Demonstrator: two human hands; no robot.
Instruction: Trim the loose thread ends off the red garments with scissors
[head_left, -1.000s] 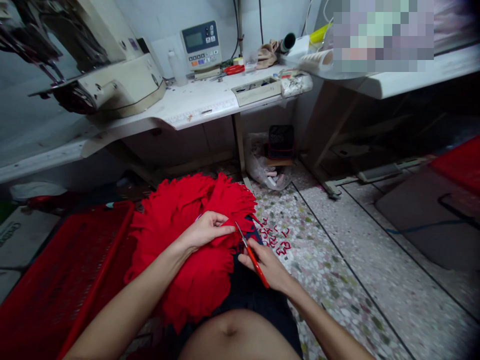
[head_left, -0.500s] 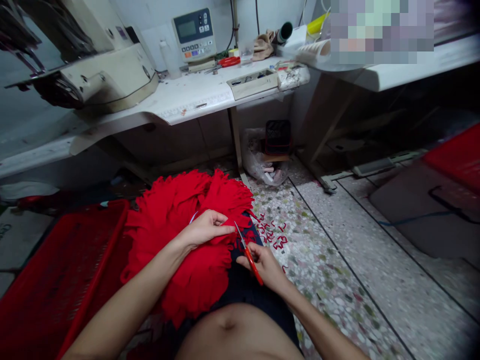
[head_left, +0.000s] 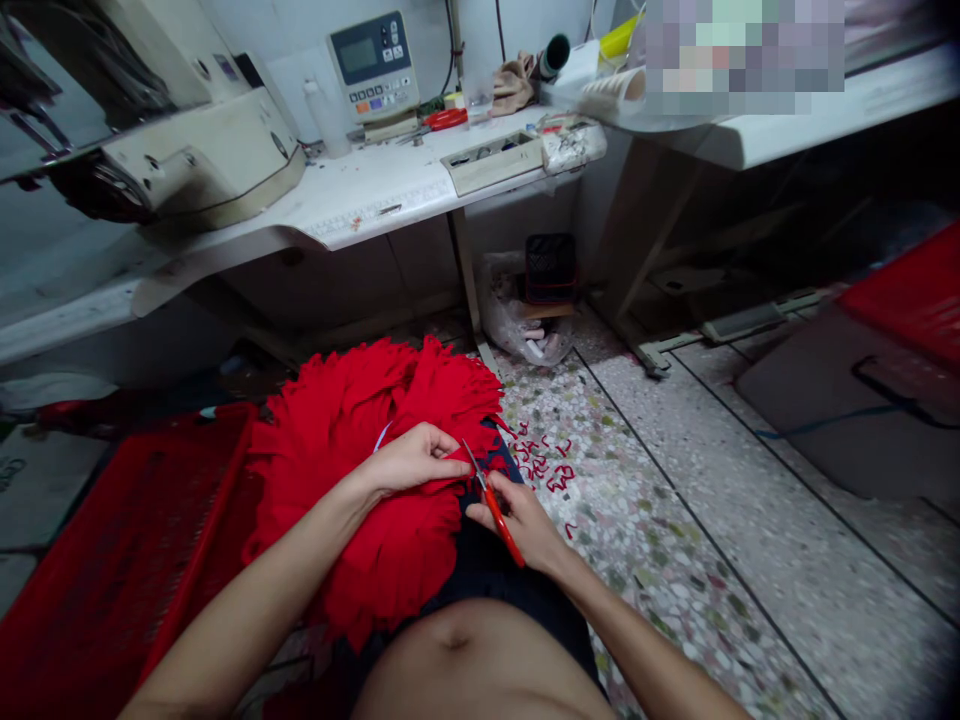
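Note:
A big bunch of red fabric pieces [head_left: 337,420] lies over my lap, their many ends fanned outward. My left hand [head_left: 420,458] is closed, thumb against fingers, pinching the edge of one red piece. In my right hand [head_left: 521,520] is a pair of scissors with red handles [head_left: 504,525]. Its metal blades point up and left, right beside my left fingertips and the pinched edge. Whether the blades touch the fabric I cannot tell. A thin white strip [head_left: 382,436] shows among the red pieces behind my left hand.
Short red scraps [head_left: 551,465] lie on the speckled floor. A red plastic crate [head_left: 187,560] stands at my left. Ahead is a white sewing table [head_left: 375,195] with a sewing machine [head_left: 202,150] and control panel [head_left: 373,70]. Under it sits a plastic bag [head_left: 517,325]. A grey box [head_left: 832,420] stands right.
The view has shifted slightly. My right hand and the scissors have moved a little closer to my left hand, which still pinches the red fabric.

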